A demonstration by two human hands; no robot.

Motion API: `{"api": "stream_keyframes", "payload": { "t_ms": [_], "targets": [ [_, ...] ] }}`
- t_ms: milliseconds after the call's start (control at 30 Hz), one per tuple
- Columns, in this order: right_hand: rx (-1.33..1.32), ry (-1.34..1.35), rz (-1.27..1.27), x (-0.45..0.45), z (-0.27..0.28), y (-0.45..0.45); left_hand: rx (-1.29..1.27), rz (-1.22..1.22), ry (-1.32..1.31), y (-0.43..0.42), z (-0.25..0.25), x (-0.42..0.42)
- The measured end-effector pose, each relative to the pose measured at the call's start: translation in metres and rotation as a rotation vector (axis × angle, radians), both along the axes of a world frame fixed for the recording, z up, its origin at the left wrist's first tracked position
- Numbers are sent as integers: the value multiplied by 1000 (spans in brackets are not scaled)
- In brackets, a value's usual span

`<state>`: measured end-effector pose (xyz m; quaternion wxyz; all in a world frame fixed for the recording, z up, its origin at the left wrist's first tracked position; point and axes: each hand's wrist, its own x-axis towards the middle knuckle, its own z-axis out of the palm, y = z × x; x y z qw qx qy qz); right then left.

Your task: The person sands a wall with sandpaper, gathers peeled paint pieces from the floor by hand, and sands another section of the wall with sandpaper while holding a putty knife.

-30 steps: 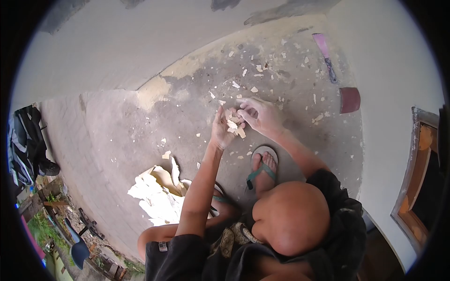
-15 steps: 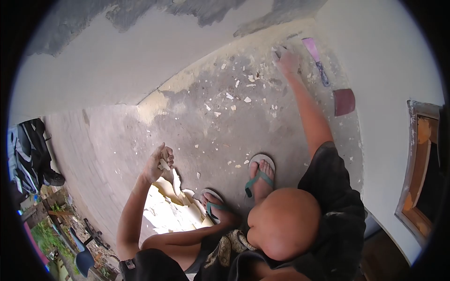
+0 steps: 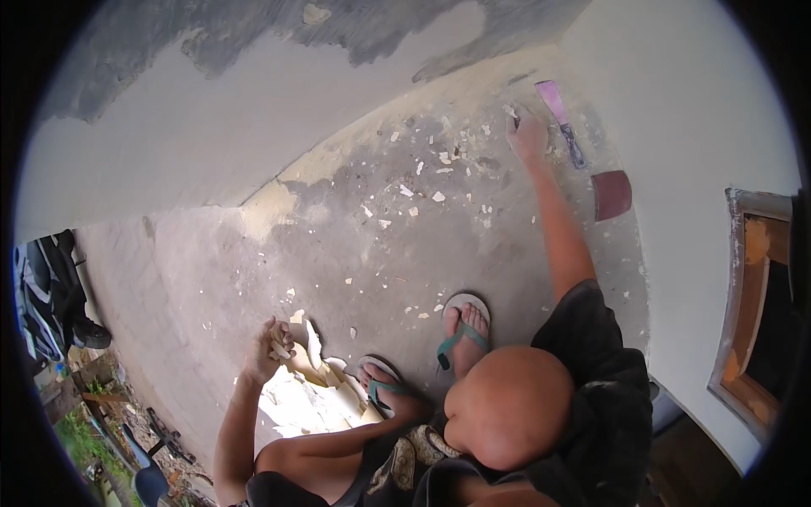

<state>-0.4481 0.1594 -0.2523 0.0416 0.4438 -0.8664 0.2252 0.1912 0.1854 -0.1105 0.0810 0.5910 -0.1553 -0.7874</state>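
My left hand (image 3: 269, 348) is curled round a few pale paint flakes (image 3: 280, 348), just above and beside a heap of peeled paint pieces (image 3: 317, 389) on the floor. My right arm stretches far forward. Low over the floor near the wall, my right hand (image 3: 530, 139) is closed, with a small whitish paint flake (image 3: 510, 111) at its fingertips. To its right lies a putty knife (image 3: 553, 101) with a pinkish blade and dark, stained handle. A dark red flat piece (image 3: 612, 195) lies nearer to me, by the right wall.
Many small paint chips (image 3: 438, 197) are scattered over the concrete floor (image 3: 355, 253). A patchy grey and white wall (image 3: 211, 127) runs along the far side, a pale wall (image 3: 693, 127) on the right. A wooden frame (image 3: 743, 304) is at right, a motorbike (image 3: 55, 287) at far left.
My right hand has pulled back slightly toward me, and a whitish flake now shows at its fingertips. My left hand has moved lower and left, closer to the heap. The view has shifted slightly.
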Motion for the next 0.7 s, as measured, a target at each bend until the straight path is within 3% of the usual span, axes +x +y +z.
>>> {"api": "stream_keyframes", "payload": {
  "t_ms": [167, 367, 467, 567, 633, 700],
  "targets": [
    [-124, 115, 11, -1, -3, 0, -29, -118, 78, -16, -16, -48],
    [-45, -3, 10, -8, -9, -5, -121, -120, 204, -43, -35, -122],
    [-116, -210, -30, -11, -13, -9, -125, -63, 278, -45, -49, -151],
    [-10, -340, -12, -2, 9, -10, -86, 30, 359, -49, -74, -173],
    [-135, -441, 55, 13, 12, -7, -75, 116, 366, -47, -86, -190],
    [-211, -685, 170, 61, 49, -1, -41, 221, 437, -43, -99, -203]
  ]
}}
